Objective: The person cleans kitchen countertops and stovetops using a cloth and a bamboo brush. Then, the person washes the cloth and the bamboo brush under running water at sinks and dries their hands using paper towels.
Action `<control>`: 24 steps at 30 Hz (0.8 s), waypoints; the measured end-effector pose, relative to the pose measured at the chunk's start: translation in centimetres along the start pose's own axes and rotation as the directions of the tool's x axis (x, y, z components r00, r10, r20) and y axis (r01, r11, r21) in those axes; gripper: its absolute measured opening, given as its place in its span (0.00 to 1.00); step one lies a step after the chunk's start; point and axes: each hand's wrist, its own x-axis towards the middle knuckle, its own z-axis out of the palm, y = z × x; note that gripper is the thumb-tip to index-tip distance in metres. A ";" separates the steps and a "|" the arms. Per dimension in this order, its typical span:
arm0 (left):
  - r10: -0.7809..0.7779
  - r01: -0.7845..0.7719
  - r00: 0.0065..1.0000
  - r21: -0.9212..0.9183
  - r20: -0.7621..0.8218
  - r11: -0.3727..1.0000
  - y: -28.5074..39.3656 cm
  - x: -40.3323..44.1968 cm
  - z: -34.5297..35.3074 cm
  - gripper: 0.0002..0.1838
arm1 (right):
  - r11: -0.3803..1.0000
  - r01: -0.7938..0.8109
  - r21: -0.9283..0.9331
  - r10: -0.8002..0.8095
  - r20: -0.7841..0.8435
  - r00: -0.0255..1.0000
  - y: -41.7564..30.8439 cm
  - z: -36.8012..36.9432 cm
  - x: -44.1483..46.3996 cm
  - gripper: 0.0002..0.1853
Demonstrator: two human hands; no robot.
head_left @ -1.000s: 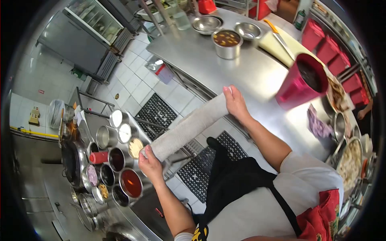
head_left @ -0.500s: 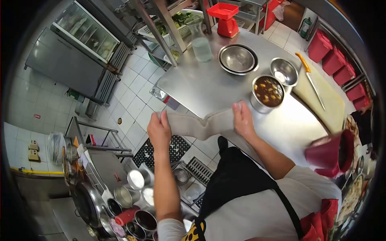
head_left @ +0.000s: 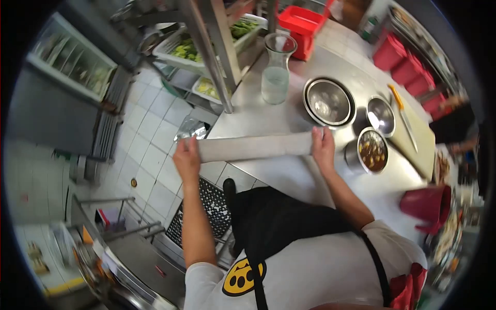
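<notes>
A light grey cloth (head_left: 256, 147), folded into a long flat strip, stretches almost straight between my two hands. Its left end is gripped by my left hand (head_left: 187, 159), thumb on top and fingers closed. My right hand (head_left: 323, 150) pinches the other end near the edge of the steel table (head_left: 243, 123). Beyond the cloth stand nested steel bowls (head_left: 328, 102). To the right of my right hand is a steel pot (head_left: 353, 156) holding dark brown liquid with pale chunks (head_left: 373, 151).
A glass carafe of water (head_left: 275, 82) and a red scale (head_left: 300, 31) stand at the table's back. A small bowl (head_left: 381, 115), an orange-handled knife (head_left: 408, 124), a cutting board (head_left: 422, 145) and a maroon container (head_left: 426, 203) are at right. Another person's arm shows far right.
The cloth, sagging and creased in the middle before, is now pulled nearly straight. My hands are slightly farther apart. My view has turned, shifting the table items.
</notes>
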 end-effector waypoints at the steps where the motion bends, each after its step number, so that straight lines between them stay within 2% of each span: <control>1: 0.058 -0.057 0.996 -0.011 0.062 0.998 -0.8 0.7 2.1 0.22 | 0.999 -0.002 0.044 0.004 -0.033 0.999 -0.4 -0.4 0.1 0.17; 2: 0.120 -0.117 0.986 -0.038 0.119 0.992 -1.1 1.6 4.2 0.23 | 0.999 -0.034 0.042 0.036 -0.041 0.999 0.3 -1.0 0.2 0.17; 3: 0.129 -0.120 0.975 -0.055 0.184 0.991 -0.9 2.5 6.2 0.24 | 0.974 -0.170 0.149 0.179 -0.045 0.983 0.9 -1.3 0.0 0.20; 4: 0.136 -0.123 0.957 -0.068 0.255 0.990 -0.8 2.8 7.6 0.24 | 0.960 -0.260 -0.108 0.250 -0.098 0.963 4.2 -2.3 0.0 0.22; 5: 0.139 -0.121 0.936 -0.075 0.325 0.990 -1.0 2.9 8.5 0.25 | 0.928 -0.341 -0.151 0.330 -0.094 0.939 4.4 -2.9 -0.3 0.16; 6: 0.159 -0.134 0.908 -0.090 0.388 0.987 -1.4 3.4 9.2 0.25 | 0.889 -0.447 -0.101 0.440 -0.084 0.894 0.7 -3.0 -0.5 0.16; 8: 0.183 -0.146 0.852 -0.113 0.491 0.983 -2.0 4.4 9.7 0.25 | 0.885 -0.432 -0.172 0.425 -0.079 0.902 -5.4 -1.2 -0.8 0.20; 10: 0.162 -0.097 0.764 -0.137 0.625 0.986 -2.9 5.7 9.2 0.23 | 0.890 -0.329 -0.315 0.341 -0.019 0.940 -8.0 2.3 -1.4 0.18; 12: 0.185 -0.065 0.696 -0.196 0.694 0.978 -4.1 6.7 9.0 0.23 | 0.841 -0.347 -0.416 0.424 0.106 0.900 -12.9 7.5 -1.1 0.17; 14: 0.198 -0.040 0.684 -0.234 0.702 0.971 -4.7 7.1 8.9 0.22 | 0.838 -0.226 -0.497 0.350 0.171 0.921 -13.3 13.3 -1.2 0.16; 18: 0.169 -0.012 0.637 -0.210 0.752 0.978 -4.9 7.7 9.4 0.21 | 0.827 -0.233 -0.512 0.376 0.194 0.906 -14.4 19.9 -1.4 0.16; 22: 0.188 -0.005 0.651 -0.243 0.735 0.970 -4.4 7.9 9.4 0.21 | 0.854 -0.250 -0.457 0.401 0.271 0.875 -14.7 20.3 -1.3 0.14; 24: 0.170 0.000 0.653 -0.225 0.738 0.974 -4.1 7.7 8.9 0.20 | 0.905 -0.189 -0.382 0.305 0.273 0.912 -14.5 20.6 -1.9 0.10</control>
